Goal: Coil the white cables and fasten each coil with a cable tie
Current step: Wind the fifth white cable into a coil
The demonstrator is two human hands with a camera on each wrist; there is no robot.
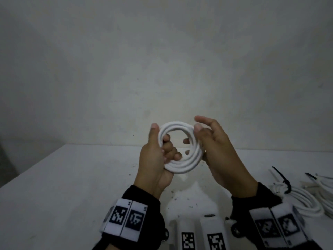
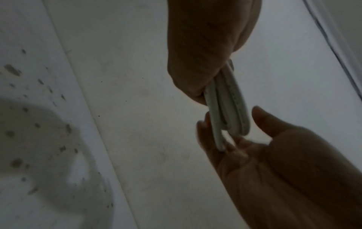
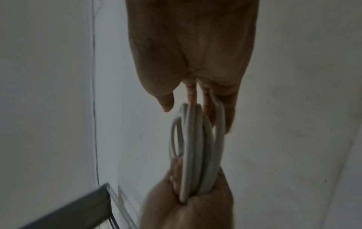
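left hand (image 1: pixel 155 159) fingers grip the white cable coil (image 1: pixel 182 166); right hand (image 1: pixel 221 150) fingers, nearly straight, touch its opposite side.

Coil (image 3: pixel 195 147) edge-on between hands. Left hand (image 3: pixel 188 213) grips its far end. Right hand (image 3: pixel 192 51) fingers touch near end, thumb just beside.

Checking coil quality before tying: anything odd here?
Minor: the white cable coil, gripped by the left hand, is loose; one turn splays from the bundle. The table carries dark specks. Otherwise nothing.
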